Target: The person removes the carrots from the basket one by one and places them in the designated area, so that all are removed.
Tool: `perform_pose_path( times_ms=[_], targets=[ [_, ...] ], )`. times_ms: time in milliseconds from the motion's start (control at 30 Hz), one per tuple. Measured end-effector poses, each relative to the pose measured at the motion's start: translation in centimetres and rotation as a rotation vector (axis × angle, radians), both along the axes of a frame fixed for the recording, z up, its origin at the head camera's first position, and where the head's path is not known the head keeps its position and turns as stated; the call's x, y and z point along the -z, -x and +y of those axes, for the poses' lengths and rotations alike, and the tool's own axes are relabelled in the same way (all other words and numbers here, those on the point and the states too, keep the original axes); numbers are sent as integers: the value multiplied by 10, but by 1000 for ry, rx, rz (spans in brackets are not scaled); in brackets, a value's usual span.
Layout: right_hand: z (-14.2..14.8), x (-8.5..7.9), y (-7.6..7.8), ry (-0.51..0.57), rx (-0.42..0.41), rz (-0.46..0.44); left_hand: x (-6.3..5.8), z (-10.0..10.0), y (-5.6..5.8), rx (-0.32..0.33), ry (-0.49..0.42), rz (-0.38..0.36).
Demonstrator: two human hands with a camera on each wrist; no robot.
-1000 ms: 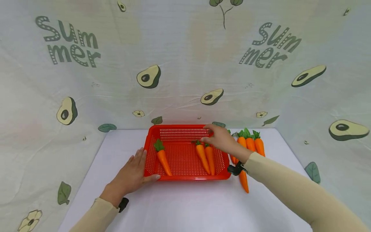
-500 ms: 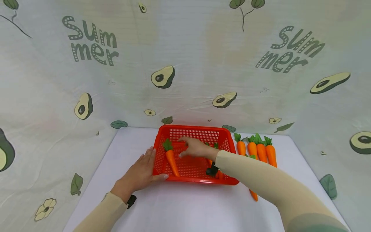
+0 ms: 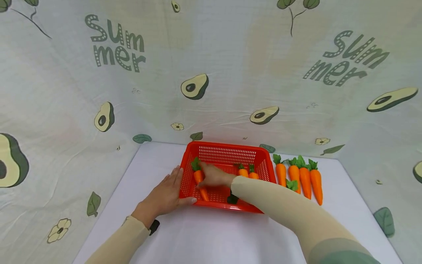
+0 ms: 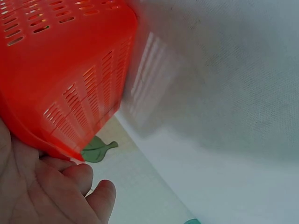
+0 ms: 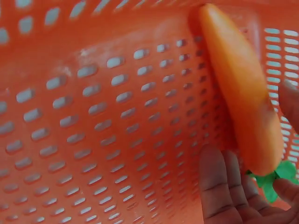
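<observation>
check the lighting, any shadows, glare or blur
Head view: fairly even light, faint shading on the white tabletop in front of the red basket; left wrist view: dimmer, a broad grey shadow and pale streaks on the tabletop beside the basket; right wrist view: orange-red cast, the carrot slightly soft.

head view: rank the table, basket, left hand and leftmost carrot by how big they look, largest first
1. table
2. basket
3. left hand
4. leftmost carrot

That is by visible area; no two of them look alike in size.
</observation>
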State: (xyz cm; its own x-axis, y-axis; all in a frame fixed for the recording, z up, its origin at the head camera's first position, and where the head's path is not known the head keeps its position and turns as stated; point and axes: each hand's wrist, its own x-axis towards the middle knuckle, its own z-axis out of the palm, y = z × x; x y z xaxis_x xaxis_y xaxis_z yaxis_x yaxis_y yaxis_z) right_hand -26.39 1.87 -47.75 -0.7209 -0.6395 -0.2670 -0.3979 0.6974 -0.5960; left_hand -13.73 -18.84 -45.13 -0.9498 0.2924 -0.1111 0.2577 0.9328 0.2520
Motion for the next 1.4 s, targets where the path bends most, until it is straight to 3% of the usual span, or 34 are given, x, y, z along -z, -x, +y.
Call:
perform_pose_path(
  times_ms=[200, 433, 600, 733, 867, 1033, 1167, 1400],
  targets=[
    [4, 1, -4, -66, -18, 19, -3, 6, 0, 1, -7, -15],
    [16, -5, -5, -116, -5, -29, -3, 10, 1, 18, -5, -11],
    [23, -8, -5, -112, -15, -9, -3, 13, 1, 14, -22, -22],
    [34, -13, 1, -48, 13, 20, -3, 15, 2, -6, -52, -46],
    [50, -30, 5, 27, 80, 21, -3, 16, 2, -23, -79, -66],
    [70, -60, 3, 186, 178, -71, -4, 12, 2, -35, -94, -56],
    [89, -76, -2, 275, 235, -103, -4, 8, 1, -54, -95, -63],
    [133, -94, -20, 303, 347, -69, -3, 5, -4, -53, -119, -66]
  ],
)
